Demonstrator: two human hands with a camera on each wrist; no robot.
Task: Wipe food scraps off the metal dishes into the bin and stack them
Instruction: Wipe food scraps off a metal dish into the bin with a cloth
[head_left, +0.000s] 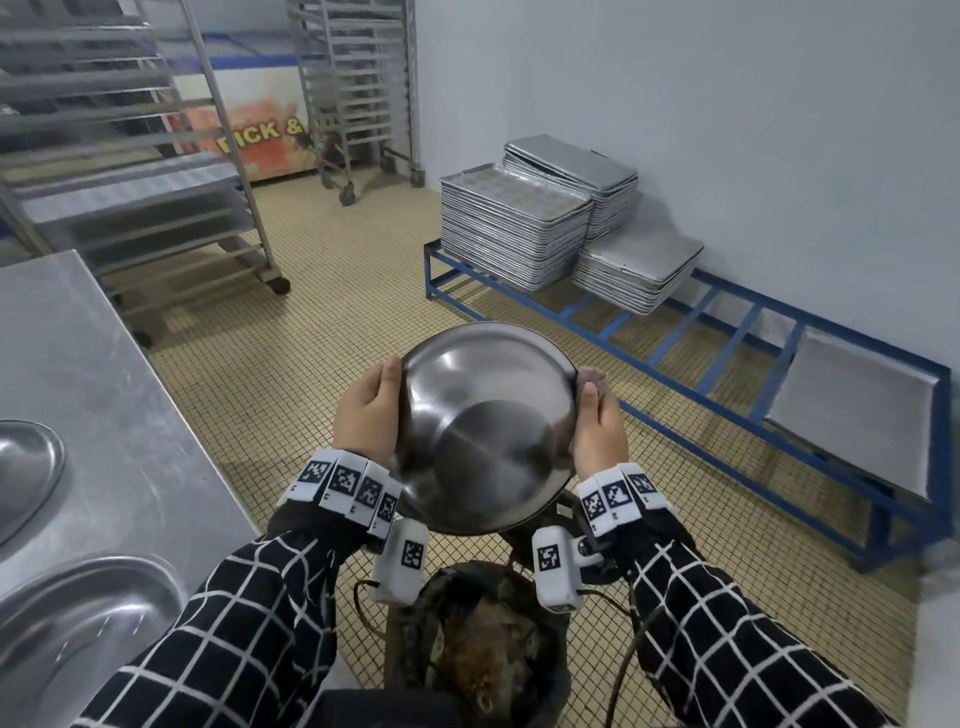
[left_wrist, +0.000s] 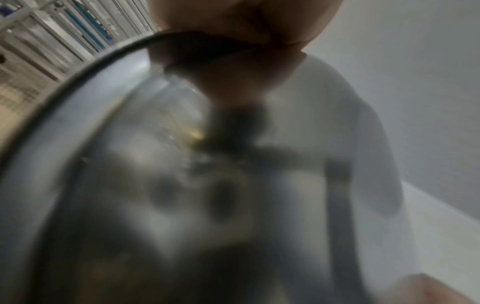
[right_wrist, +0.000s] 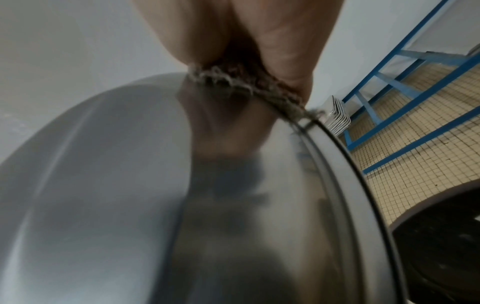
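I hold a round metal dish (head_left: 488, 426) tilted in front of me, its shiny inside facing me, with no scraps showing in it. My left hand (head_left: 369, 410) grips its left rim, thumb on the inside. My right hand (head_left: 597, 421) pinches a grey-brown cloth (head_left: 589, 375) against the right rim. Below the dish stands the dark bin (head_left: 483, 649) with brown food scraps inside. The left wrist view shows the blurred dish (left_wrist: 182, 185) under my left hand (left_wrist: 233, 20). In the right wrist view the frayed cloth (right_wrist: 246, 86) lies between my right hand (right_wrist: 233, 30) and the dish (right_wrist: 130, 185).
A steel table (head_left: 104, 389) at my left carries two more metal dishes (head_left: 26, 478) (head_left: 78, 634). A blue floor rack (head_left: 727, 322) along the right wall bears stacks of baking trays (head_left: 514, 228). Wheeled tray racks (head_left: 156, 182) stand behind on the tiled floor.
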